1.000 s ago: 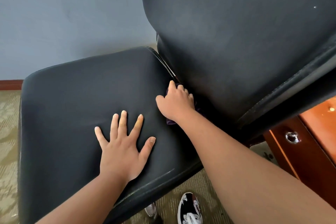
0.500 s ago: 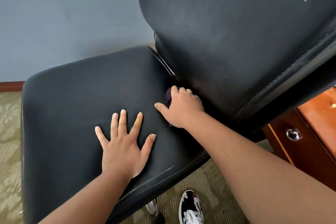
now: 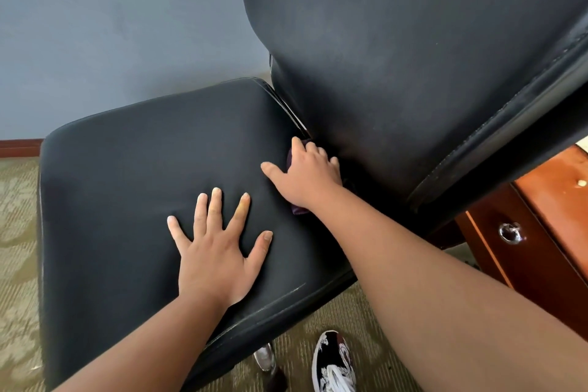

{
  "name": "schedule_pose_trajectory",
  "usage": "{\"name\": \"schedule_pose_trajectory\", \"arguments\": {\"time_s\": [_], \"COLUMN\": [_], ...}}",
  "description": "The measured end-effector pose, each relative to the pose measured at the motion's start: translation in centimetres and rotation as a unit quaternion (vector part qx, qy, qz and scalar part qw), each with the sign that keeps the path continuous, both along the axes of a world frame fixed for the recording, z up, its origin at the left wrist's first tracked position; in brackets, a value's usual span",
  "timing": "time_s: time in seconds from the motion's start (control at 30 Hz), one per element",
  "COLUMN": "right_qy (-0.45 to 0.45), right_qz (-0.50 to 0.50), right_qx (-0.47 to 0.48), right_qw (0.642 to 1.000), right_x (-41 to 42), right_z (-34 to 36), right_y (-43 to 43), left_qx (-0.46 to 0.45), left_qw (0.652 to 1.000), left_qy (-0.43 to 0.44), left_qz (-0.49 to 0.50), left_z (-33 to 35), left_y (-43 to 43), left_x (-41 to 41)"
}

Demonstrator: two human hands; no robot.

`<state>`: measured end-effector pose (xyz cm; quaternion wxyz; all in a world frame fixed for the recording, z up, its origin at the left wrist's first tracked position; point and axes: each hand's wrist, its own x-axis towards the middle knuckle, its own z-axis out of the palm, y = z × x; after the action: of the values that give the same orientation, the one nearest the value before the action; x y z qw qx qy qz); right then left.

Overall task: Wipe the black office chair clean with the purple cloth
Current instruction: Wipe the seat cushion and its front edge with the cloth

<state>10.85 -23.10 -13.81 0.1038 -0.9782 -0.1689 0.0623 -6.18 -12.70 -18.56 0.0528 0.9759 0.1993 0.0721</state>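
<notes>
Grey-blue wall (image 3: 111, 25) behind, patterned carpet (image 3: 19, 216) underfoot. Cloth (image 3: 298, 209): purple, mostly hidden under right hand (image 3: 307, 177), bunched at the crease where seat (image 3: 143, 169) meets backrest (image 3: 397, 57); only its edges show. Right fingers curl over it, thumb stretched out on the seat. Likely soft, light and limp; best held as a wad under the palm so it packs into the gap. Seat upholstery looks smooth, padded, yielding. Left hand (image 3: 216, 251) lies flat on the seat, fingers spread, holding nothing, probably bracing. Wooden cabinet (image 3: 541, 248) at right; a shoe (image 3: 332, 363) below.
</notes>
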Motion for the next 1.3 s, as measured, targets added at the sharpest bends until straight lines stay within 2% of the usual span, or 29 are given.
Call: {"name": "schedule_pose_trajectory", "arguments": {"time_s": [0.17,0.33,0.57,0.7,0.93,1.3], "right_qy": [0.027,0.014,0.007,-0.004,-0.030,0.018], "right_qz": [0.016,0.032,0.017,-0.038,-0.053,-0.004], "right_qx": [0.018,0.008,-0.060,-0.105,-0.047,0.051], "right_qw": [0.999,0.999,0.998,0.994,0.997,0.999], "right_x": [2.2,1.7,-5.4,-9.2,-10.3,-0.9], "right_z": [-0.6,-0.3,1.1,0.8,-0.2,-0.4], "right_y": [1.4,-0.6,-6.2,-8.9,-9.3,-0.6], "left_qx": [0.012,0.018,0.018,0.009,-0.001,-0.006], "left_qw": [1.000,1.000,0.999,1.000,1.000,1.000], "left_qy": [0.001,-0.004,0.008,0.009,-0.002,0.007], "left_qz": [0.003,0.017,0.025,0.021,0.015,0.014], "left_z": [-0.2,-0.5,-0.1,0.1,0.2,0.0], "left_y": [-0.1,-0.6,-1.0,-1.1,-0.9,-0.7], "left_x": [0.1,0.4,0.5,0.4,0.2,0.5]}}
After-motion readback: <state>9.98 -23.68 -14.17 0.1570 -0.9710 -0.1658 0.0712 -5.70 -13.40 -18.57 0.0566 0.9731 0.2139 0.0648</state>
